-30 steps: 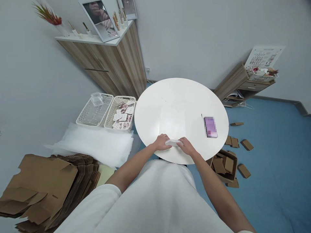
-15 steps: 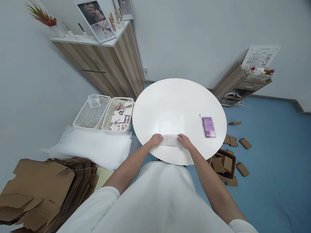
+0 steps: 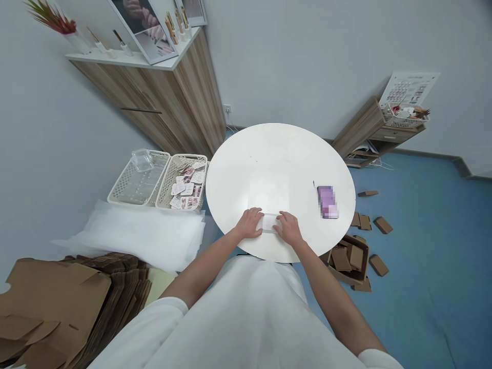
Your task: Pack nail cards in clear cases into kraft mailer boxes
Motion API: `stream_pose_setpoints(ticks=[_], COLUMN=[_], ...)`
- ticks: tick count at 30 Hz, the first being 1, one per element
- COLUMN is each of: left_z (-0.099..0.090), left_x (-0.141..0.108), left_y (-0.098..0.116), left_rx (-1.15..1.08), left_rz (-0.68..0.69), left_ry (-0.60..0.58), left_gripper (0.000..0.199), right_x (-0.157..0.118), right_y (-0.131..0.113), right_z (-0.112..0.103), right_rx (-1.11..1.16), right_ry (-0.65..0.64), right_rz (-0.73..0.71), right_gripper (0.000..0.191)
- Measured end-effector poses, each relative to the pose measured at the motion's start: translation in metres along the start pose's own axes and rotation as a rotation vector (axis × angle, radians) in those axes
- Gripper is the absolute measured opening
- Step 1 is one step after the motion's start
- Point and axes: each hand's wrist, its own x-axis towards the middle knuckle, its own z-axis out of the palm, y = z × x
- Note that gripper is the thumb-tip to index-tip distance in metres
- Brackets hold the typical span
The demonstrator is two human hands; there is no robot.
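Note:
A small, flat white packet, apparently wrapped in thin translucent sheet, lies at the near side of the round white table. My left hand grips its left end, fingers curled over it. On the opposite end, my right hand has its thumb and fingers closed in the same way. Both ends are hidden under the hands, and whatever is inside the packet cannot be made out. A purple item, blurred by pixels, lies on the table to the right of my right hand.
White translucent sheets are stacked at left, below baskets of clear plastic pieces and printed cards. Flattened cardboard boxes pile up nearer me. On the right floor stands a carton of small brown boxes, several lying around it.
My hands have come closer together over the packet, their fingers now further over its ends. Less of it shows between them. The view has shifted slightly.

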Motion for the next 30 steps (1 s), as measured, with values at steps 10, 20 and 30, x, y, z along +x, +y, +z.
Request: stream_pose_setpoints(ticks=[10,20,30], left_z=[0.000,0.000,-0.011], left_x=[0.004,-0.022,0.002], left_y=[0.007,0.011,-0.009], left_rx=[0.035,-0.262,-0.367], left_rz=[0.000,-0.100,-0.242], left_ry=[-0.165,-0.374,-0.191], left_gripper=[0.049,0.043,0.027], right_x=[-0.001,-0.031,-0.004], right_y=[-0.012,-0.019,-0.009], right_z=[-0.004,-0.023,-0.018], right_rx=[0.030,0.494,0.578], right_ry=[-0.220,-0.409,-0.237], right_rz=[-0.052,0.179,0.377], right_gripper=[0.040,0.035,0.029])
